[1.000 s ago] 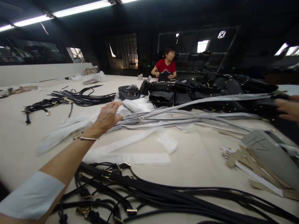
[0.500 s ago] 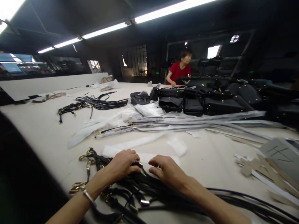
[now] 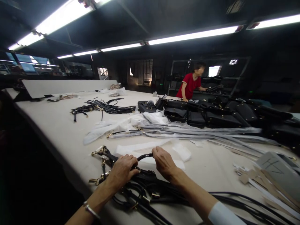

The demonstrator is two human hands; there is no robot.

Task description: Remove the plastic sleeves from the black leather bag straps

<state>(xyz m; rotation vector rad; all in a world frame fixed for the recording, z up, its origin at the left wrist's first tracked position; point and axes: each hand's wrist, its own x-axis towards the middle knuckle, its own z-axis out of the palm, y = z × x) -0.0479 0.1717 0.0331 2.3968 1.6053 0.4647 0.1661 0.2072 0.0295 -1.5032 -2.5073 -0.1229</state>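
Observation:
A pile of black leather straps with gold buckles lies at the near edge of the long pale table. My left hand is closed on one black strap at the pile's left end. My right hand pinches the same strap a little to the right, so a short arched length spans between both hands just above the pile. A bracelet sits on my left wrist.
White paper strips and wrapped straps lie beyond my hands. Black handbags are stacked further back, where a person in a red shirt works. More black straps lie far left. Cardboard pieces sit at right.
My left hand came back from the wrapped straps to the near pile, my right hand joined it, and both have lifted one black strap between them. The view tilted up and left.

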